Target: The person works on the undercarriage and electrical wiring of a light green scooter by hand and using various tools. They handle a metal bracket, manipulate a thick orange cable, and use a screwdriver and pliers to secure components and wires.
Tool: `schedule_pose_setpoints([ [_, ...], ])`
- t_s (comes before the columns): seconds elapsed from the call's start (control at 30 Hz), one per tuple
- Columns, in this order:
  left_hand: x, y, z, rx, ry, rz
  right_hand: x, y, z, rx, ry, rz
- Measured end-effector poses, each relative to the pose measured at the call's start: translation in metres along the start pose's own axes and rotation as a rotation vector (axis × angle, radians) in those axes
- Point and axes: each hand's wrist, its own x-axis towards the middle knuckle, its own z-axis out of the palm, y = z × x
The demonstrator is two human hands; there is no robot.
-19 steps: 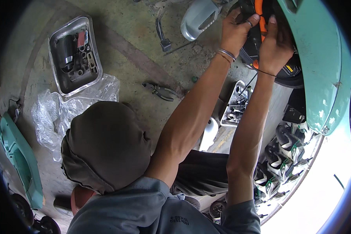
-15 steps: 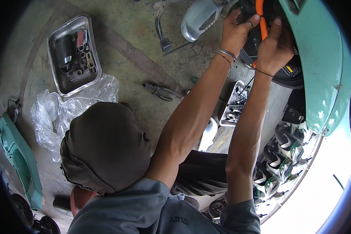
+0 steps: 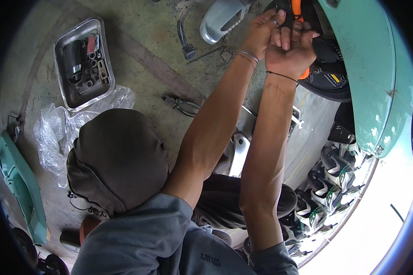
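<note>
An orange tube (image 3: 297,7) runs down in front of a black wheel-like part (image 3: 326,59) at the top right. My left hand (image 3: 261,34), with a ring on one finger, has its fingers bent beside the tube. Close against it is my right hand (image 3: 290,55), palm turned up and fingers curled in toward the palm. The right hand covers the middle of the tube, and a bit of orange shows below that hand. Whatever the fingers of either hand grip is hidden.
A pale green curved panel (image 3: 371,78) borders the right. A metal tray (image 3: 110,85) of tools stands left, by clear plastic sheeting (image 3: 50,137). Pliers (image 3: 181,105) and a silver part (image 3: 222,20) lie on the floor. My right forearm largely covers another tool tray near a wrench (image 3: 299,118).
Both hands have shifted left and drawn together. My right hand has rolled palm up with its fingers curled. My right forearm now covers most of the second tray.
</note>
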Motion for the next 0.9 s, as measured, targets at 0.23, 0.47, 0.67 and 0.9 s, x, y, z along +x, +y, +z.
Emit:
schedule_pose_setpoints([
  [0.23, -0.002, 0.009, -0.001, 0.085, -0.071, -0.007, -0.012, 0.002, 0.011, -0.146, 0.069, 0.004],
  [0.47, 0.005, 0.004, 0.007, 0.075, 0.040, 0.171, 0.016, -0.034, 0.031, -0.472, 0.132, -0.130],
  [0.67, 0.003, 0.002, 0.010, 0.009, 0.074, 0.154, 0.034, -0.038, 0.027, -0.545, 0.095, -0.254],
  [0.9, 0.013, -0.010, -0.003, 0.079, 0.177, 0.068, 0.044, -0.040, 0.021, -0.509, -0.015, -0.284],
])
